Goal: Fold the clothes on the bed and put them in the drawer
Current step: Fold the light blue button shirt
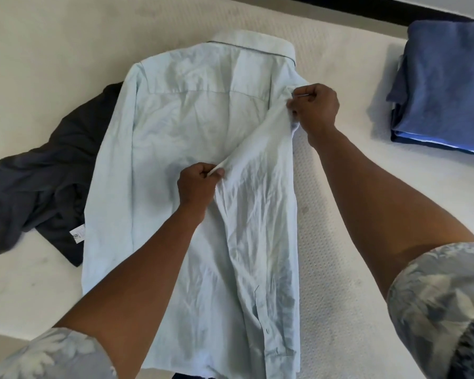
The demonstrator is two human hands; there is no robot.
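One dark garment (36, 181) lies crumpled at the left of the bed (340, 214), partly under one pale blue shirt (181, 127) spread back-up, collar far. The left hand (196, 184) pinches a fold of its sleeve at mid-shirt; the right hand (314, 108) pinches the same sleeve near the shoulder. One stack of folded blue clothes (443, 88) sits at the far right.

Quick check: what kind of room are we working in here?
Most likely a bedroom: a bare mattress as work surface, a pale blue shirt spread on it, a folded stack of blue clothes alongside.
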